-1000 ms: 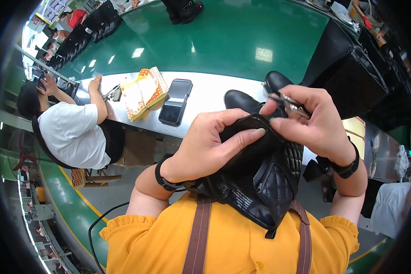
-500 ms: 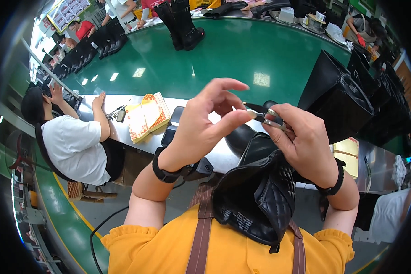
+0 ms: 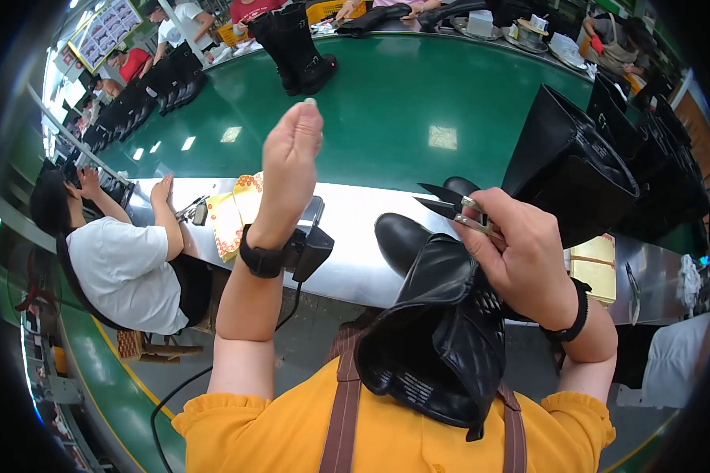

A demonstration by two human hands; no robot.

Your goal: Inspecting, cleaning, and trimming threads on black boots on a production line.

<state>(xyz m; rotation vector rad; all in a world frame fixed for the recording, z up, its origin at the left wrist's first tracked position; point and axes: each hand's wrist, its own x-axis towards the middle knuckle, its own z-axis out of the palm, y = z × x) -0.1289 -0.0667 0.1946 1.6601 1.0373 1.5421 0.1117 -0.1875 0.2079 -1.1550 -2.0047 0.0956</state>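
Note:
My right hand grips a pair of thread snips, their dark blades spread and pointing left. A black boot with a quilted panel leans against my front. Its wide shaft opening faces me, and its rounded toe reaches over the metal bench. The right hand hovers by the boot's shaft. My left hand is raised above the far edge of the bench, well apart from the boot. Its fingers are pressed together with the thumb on top; whatever they pinch, if anything, is too small to see.
The metal bench runs along a green conveyor belt. Tall black boots stand close on the right, another pair farther off. Paper stacks lie left. A co-worker in white sits at left. A black cable hangs near my left wrist.
My left hand has moved away from the snips, up and left, and its fingers have closed together. The snips' blades now show spread. The right hand has barely moved.

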